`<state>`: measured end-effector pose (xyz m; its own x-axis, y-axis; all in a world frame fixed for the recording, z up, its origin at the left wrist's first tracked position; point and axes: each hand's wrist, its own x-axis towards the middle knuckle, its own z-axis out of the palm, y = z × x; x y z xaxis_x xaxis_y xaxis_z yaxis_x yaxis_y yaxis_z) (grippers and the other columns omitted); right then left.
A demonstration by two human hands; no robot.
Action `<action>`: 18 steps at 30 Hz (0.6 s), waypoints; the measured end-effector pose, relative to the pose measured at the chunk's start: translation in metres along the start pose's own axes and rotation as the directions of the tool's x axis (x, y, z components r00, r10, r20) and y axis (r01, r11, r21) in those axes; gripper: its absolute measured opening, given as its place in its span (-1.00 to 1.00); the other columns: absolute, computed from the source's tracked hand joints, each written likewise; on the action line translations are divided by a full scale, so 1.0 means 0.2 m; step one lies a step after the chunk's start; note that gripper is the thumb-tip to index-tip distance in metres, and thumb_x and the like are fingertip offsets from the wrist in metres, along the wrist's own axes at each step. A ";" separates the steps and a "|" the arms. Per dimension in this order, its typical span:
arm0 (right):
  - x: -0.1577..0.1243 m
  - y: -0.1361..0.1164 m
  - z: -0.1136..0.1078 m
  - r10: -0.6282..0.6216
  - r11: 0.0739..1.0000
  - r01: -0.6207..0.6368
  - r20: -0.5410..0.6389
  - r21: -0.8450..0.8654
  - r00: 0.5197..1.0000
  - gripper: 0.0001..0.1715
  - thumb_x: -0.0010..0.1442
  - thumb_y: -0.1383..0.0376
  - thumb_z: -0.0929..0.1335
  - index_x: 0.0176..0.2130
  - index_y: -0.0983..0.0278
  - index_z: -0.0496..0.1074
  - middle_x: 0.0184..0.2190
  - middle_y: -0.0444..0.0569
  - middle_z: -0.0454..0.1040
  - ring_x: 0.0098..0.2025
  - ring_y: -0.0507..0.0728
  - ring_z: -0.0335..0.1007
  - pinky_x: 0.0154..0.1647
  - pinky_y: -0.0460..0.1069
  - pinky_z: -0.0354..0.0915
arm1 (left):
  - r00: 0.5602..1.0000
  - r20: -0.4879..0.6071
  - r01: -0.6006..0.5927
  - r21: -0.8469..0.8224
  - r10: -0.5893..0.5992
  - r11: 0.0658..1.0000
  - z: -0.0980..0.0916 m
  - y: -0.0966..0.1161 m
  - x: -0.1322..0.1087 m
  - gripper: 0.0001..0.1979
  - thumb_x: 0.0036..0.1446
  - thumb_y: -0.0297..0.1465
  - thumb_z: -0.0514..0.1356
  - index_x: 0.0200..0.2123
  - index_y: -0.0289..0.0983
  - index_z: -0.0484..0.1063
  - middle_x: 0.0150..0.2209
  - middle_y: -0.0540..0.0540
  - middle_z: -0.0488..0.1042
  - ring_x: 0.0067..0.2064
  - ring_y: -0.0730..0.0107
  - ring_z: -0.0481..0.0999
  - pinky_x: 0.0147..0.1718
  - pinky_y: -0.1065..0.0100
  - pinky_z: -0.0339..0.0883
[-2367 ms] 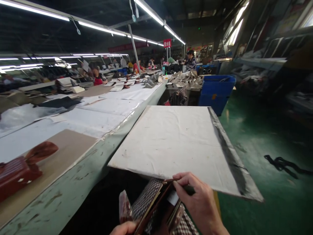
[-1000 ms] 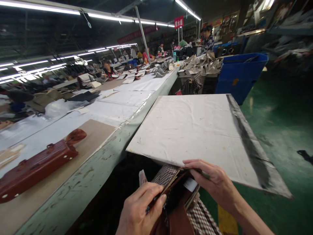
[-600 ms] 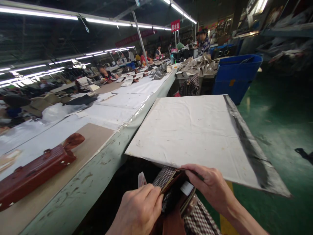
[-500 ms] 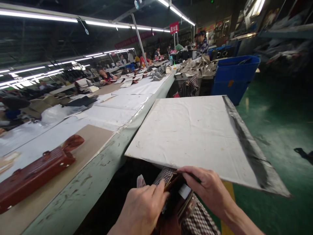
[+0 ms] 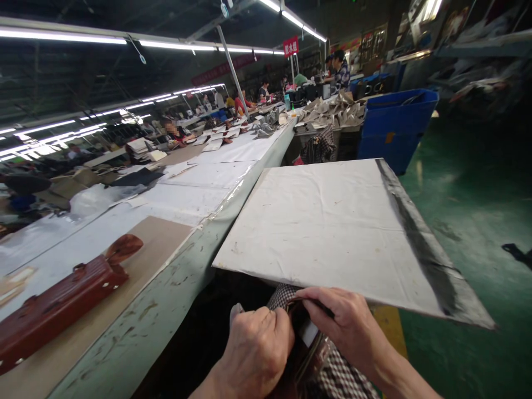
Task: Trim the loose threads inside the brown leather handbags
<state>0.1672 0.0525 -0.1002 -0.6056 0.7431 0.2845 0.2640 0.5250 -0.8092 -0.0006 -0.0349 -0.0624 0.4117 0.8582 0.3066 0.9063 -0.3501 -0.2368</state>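
Observation:
A brown leather bag [image 5: 307, 366] rests mouth-up over my lap, with a dark inside and a white label [image 5: 309, 334] showing in its opening. My left hand [image 5: 260, 349] is closed in a fist at the bag's left side and covers much of the mouth. The fingertips of that hand are hidden, but the bag's edge runs into its grip. My right hand [image 5: 343, 316] pinches the far right rim between thumb and fingers. Checked brown-and-white cloth [image 5: 341, 371] lies under the bag.
To the left, a long reddish-brown leather case [image 5: 62, 310] lies on a brown board [image 5: 162, 235] on the workbench. A white-covered panel [image 5: 332, 233] juts out ahead of my hands. Beyond it stand a blue bin [image 5: 394, 133] and a heap of beige pieces [image 5: 332, 111]. Several people work farther back.
My left hand has turned into a tighter fist and moved slightly right, over the bag's mouth, so less of the inside shows. My right hand keeps its pinch on the rim.

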 end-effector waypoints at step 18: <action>0.01 0.01 0.02 -0.019 0.999 0.020 -0.010 0.030 1.000 -0.74 0.28 0.35 0.28 -0.13 0.13 0.53 -0.31 -0.17 0.63 -0.33 0.09 0.57 -0.23 -0.05 0.40 | 0.997 -0.081 0.001 -0.121 -0.011 0.993 0.07 -0.07 -0.03 -0.77 0.27 -0.61 0.08 -0.02 -0.53 0.35 -0.46 -0.07 0.53 -0.51 0.35 0.52 -0.56 0.30 0.24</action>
<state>0.1642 0.0531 -0.1026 -0.6028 0.7371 0.3054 0.2291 0.5266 -0.8187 -0.0184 -0.0299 -0.0745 0.4084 0.8285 0.3831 0.9115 -0.3922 -0.1237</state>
